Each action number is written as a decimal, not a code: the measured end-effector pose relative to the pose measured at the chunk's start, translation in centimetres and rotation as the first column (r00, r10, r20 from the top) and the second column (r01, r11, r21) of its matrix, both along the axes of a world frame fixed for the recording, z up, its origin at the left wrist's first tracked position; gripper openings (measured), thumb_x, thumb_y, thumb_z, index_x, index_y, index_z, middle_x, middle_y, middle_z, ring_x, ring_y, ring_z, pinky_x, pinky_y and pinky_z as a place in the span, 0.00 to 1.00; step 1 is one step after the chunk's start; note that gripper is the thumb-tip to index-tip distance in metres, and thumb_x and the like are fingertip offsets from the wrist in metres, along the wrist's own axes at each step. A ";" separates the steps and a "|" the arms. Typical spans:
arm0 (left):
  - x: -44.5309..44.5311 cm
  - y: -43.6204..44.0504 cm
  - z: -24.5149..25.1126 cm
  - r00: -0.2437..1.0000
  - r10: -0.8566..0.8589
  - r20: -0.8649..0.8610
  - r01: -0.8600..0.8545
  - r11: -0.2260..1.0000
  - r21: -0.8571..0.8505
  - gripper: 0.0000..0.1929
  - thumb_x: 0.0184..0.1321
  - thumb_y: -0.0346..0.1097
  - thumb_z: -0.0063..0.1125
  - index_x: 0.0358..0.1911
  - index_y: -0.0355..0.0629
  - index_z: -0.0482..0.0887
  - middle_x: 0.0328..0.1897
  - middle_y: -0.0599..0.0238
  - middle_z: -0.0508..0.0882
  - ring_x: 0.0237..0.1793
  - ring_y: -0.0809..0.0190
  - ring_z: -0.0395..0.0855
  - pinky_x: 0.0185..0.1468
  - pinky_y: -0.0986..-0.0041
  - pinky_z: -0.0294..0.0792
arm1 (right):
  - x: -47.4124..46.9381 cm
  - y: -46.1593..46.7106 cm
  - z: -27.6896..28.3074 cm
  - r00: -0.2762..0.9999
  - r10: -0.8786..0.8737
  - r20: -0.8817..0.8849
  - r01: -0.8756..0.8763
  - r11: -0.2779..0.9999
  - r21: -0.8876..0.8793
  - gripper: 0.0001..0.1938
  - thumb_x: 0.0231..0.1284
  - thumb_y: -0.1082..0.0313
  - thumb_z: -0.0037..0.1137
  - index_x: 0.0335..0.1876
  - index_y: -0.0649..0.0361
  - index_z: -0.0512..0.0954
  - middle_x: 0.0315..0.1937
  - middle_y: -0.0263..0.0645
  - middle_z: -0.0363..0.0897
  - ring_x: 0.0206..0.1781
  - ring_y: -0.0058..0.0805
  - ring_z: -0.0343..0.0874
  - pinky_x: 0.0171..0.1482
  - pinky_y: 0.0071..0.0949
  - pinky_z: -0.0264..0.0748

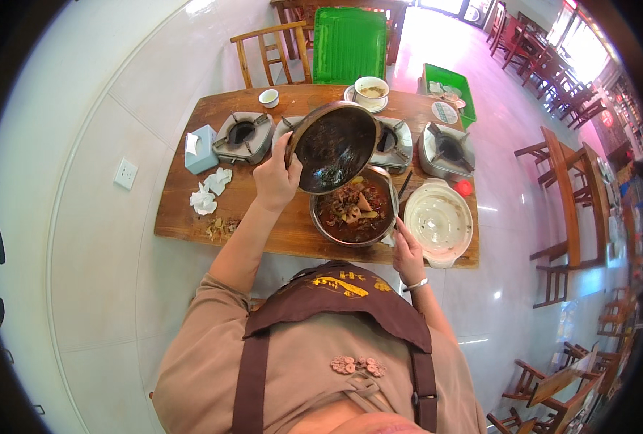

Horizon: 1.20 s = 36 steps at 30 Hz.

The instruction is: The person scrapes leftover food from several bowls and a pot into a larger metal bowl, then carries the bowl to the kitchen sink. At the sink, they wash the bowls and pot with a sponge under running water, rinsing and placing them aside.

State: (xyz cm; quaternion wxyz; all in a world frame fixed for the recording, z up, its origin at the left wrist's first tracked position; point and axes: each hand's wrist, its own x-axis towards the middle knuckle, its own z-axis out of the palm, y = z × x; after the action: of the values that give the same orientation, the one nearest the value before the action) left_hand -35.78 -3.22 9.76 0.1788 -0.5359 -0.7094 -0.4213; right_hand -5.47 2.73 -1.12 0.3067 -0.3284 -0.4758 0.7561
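My left hand (278,176) grips the rim of a dark round pot (335,146), which is tilted above a metal basin (354,243). Red-brown broth, chunks of food and bits of chilli fill the basin. My right hand (410,252) holds a long metal utensil (394,198) along the basin's right edge; its far end reaches the basin's upper rim, and its exact kind cannot be told. Right of that hand sits a white ceramic pot (439,222) with food residue. Dark chopsticks (405,184) lie between basin and ceramic pot.
Several portable gas stoves (243,138) line the wooden table (294,230). Crumpled tissues (203,200), a tissue box (202,149) and food scraps (222,229) lie left. A bowl on a saucer (372,89) and a small cup (268,98) stand behind; a green crate (449,89) is beyond.
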 end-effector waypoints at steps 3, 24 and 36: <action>0.5 0.2 0.2 0.999 0.022 0.025 -0.022 1.000 0.002 0.22 0.55 0.34 0.51 0.55 0.43 0.69 0.26 0.56 0.82 0.23 0.53 0.81 0.28 0.69 0.72 | 0.2 -0.8 1.6 0.985 0.131 -0.115 -0.158 0.947 -0.278 0.21 0.68 0.66 0.38 0.66 0.51 0.61 0.14 0.20 0.52 0.12 0.10 0.50 0.13 0.14 0.49; 16.4 13.3 -11.3 0.285 0.060 0.957 0.641 0.730 -0.237 0.22 0.54 0.34 0.46 0.53 0.35 0.66 0.29 0.59 0.78 0.15 0.65 0.74 0.14 0.73 0.66 | 5.4 -1.8 -0.7 0.953 0.254 0.166 -0.253 0.967 -0.028 0.21 0.66 0.63 0.42 0.64 0.53 0.66 0.17 0.20 0.57 0.19 0.11 0.55 0.21 0.13 0.56; 16.3 11.6 -8.1 0.909 -0.359 0.210 0.377 0.496 -0.782 0.19 0.62 0.44 0.48 0.52 0.41 0.72 0.20 0.58 0.82 0.18 0.61 0.80 0.27 0.71 0.72 | 6.1 -1.7 -2.3 0.953 0.270 0.138 -0.271 0.963 -0.009 0.20 0.66 0.66 0.42 0.63 0.52 0.67 0.19 0.19 0.57 0.20 0.09 0.55 0.22 0.12 0.56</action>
State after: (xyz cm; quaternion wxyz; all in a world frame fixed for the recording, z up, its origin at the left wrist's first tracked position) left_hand -19.53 8.35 1.63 -0.1857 -0.6916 -0.6928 -0.0852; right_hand 0.60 0.99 -3.46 0.1684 -0.3102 -0.5399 0.7642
